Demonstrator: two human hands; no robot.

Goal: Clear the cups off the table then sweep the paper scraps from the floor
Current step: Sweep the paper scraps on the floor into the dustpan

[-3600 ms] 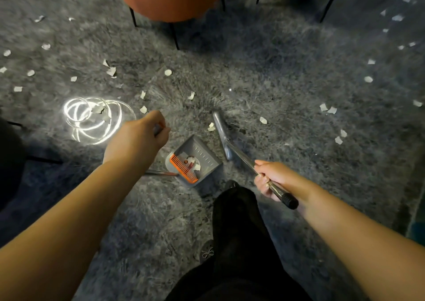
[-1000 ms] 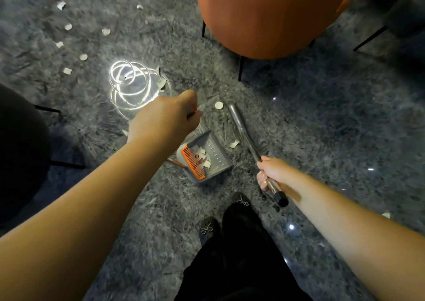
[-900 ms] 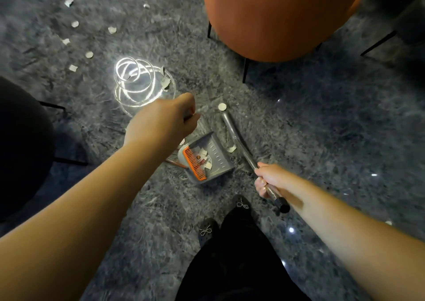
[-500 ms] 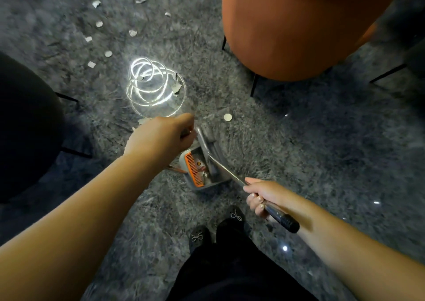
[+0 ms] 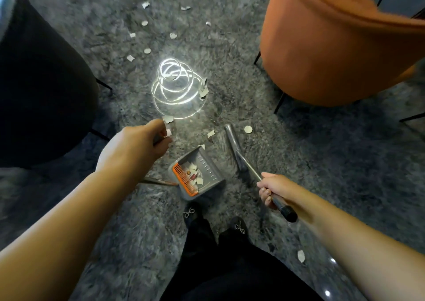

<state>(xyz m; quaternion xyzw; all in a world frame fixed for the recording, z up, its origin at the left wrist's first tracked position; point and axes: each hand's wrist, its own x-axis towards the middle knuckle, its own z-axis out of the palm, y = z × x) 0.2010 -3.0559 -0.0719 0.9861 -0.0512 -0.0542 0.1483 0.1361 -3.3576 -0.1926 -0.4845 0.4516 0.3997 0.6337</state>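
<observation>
A grey dustpan (image 5: 208,170) with an orange comb edge stands on the glossy dark floor just ahead of my feet, with several paper scraps inside. My left hand (image 5: 135,149) grips the top of the dustpan's long handle. My right hand (image 5: 274,189) is wrapped round the broom's metal handle (image 5: 279,205). The grey broom head (image 5: 234,145) lies on the floor right of the pan. Loose paper scraps (image 5: 248,129) lie beside the broom head and near the pan's mouth (image 5: 210,134). More scraps (image 5: 147,50) are scattered farther back.
An orange armchair (image 5: 333,47) on thin black legs stands at the upper right. A black round seat (image 5: 41,75) fills the left. A bright lamp reflection (image 5: 174,86) glares on the floor ahead. One scrap (image 5: 300,256) lies by my right foot.
The broom head has swung out of the dustpan to the floor on its right. The view has shifted, bringing the orange chair to the right and the far scraps closer.
</observation>
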